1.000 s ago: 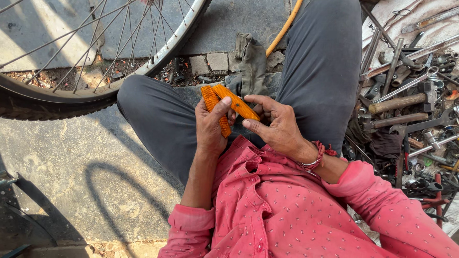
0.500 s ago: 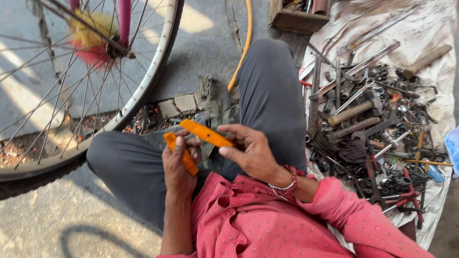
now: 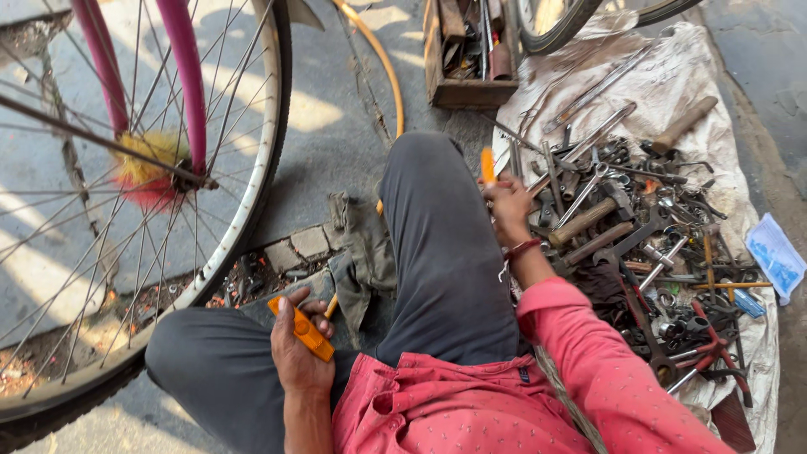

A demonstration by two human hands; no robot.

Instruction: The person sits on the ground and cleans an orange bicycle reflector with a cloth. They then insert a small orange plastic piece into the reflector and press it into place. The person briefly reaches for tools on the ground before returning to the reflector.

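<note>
Spokes and rim of a bicycle wheel [image 3: 244, 210] fill the left side, and just right of it the left hand [image 3: 296, 349] rests on the person's knee, fingers curled shut around an orange lever [image 3: 303, 330] whose long axis runs from upper left to lower right across the palm. Further right, past the raised grey trouser leg [image 3: 437, 252], the right hand [image 3: 507, 206] is closed on a second orange lever [image 3: 487, 165] that stands nearly upright above the fist. This hand is far the nearer one to the heap of tools [image 3: 639, 227] on the pale cloth [image 3: 714, 92], which begins just beside it to the right.
</note>
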